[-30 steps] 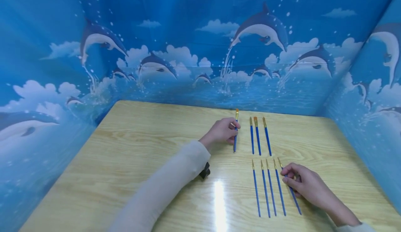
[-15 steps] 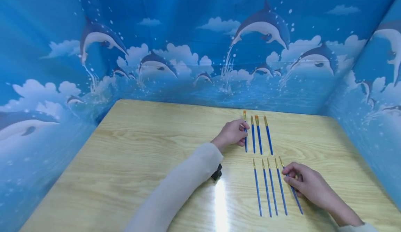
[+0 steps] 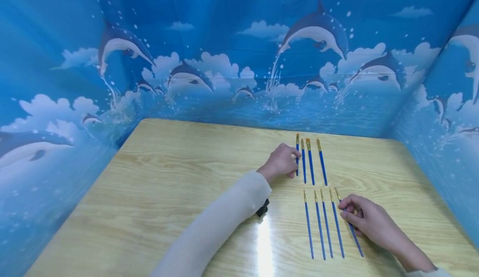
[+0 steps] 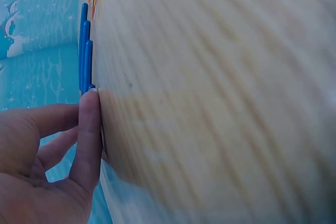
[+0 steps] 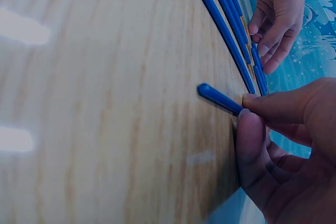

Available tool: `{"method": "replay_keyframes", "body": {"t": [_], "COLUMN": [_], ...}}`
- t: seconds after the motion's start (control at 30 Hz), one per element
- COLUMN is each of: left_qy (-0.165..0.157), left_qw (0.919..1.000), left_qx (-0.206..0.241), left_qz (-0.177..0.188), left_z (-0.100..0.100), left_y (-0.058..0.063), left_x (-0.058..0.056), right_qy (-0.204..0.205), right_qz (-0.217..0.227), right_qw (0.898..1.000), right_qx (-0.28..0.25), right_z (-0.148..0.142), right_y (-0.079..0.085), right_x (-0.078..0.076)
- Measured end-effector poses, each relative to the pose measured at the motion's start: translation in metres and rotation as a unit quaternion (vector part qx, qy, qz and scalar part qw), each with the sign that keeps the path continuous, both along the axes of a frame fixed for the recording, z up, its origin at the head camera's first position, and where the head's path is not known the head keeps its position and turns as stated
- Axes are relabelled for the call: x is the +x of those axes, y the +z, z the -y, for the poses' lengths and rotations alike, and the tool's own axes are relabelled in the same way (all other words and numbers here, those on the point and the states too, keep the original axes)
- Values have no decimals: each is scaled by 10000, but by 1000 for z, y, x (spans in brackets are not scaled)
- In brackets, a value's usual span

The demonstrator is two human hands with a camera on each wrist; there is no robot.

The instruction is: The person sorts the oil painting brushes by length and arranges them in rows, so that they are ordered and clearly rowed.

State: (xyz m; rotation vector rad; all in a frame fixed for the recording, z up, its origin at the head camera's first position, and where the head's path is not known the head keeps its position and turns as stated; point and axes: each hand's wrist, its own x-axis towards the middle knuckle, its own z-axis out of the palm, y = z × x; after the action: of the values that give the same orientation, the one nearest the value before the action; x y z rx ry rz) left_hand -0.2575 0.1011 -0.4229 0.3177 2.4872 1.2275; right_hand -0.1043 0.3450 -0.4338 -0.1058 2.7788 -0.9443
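In the head view, my left hand [image 3: 282,160] is at the upper row of blue-handled paintbrushes, its fingers on the leftmost flat paintbrush [image 3: 297,142]. From the left wrist, its thumb [image 4: 88,140] covers most of that handle, with just a blue end showing. Three more brushes lie to its right: a narrow one [image 3: 304,164], a wide flat one [image 3: 310,164] and a pointed one [image 3: 322,164]. My right hand [image 3: 368,221] pinches the rightmost thin paintbrush [image 3: 355,239] of the lower row between thumb and fingertips; its blue handle end juts out in the right wrist view.
Left of the right hand, several thin paintbrushes [image 3: 324,223] lie side by side on the wood-grain table [image 3: 179,177]. Dolphin-print blue curtains [image 3: 224,60] stand behind and on both sides of it. A black device [image 3: 263,207] sits at the left wrist.
My left hand has moved right, bringing its flat paintbrush close beside the narrow one in the upper row. My right hand stays almost still on its thin paintbrush.
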Motion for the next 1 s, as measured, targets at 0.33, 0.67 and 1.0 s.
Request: {"method": "replay_keyframes", "body": {"t": [0.33, 0.67, 1.0], "left_qy": [-324, -497, -513], "left_qw": [9916, 9875, 9873], "left_qx": [-1049, -1167, -1182], "left_qz": [-689, -937, -928], "left_z": [0, 4, 3], "left_y": [1, -2, -2], "left_x": [16, 18, 17], "right_qy": [-19, 37, 117], "right_qz": [-28, -42, -197], "right_qw": [10000, 10000, 9997], "right_qx": [-8, -17, 50], "right_z": [0, 1, 1], "right_y": [0, -1, -2], "right_x": [1, 2, 4]}}
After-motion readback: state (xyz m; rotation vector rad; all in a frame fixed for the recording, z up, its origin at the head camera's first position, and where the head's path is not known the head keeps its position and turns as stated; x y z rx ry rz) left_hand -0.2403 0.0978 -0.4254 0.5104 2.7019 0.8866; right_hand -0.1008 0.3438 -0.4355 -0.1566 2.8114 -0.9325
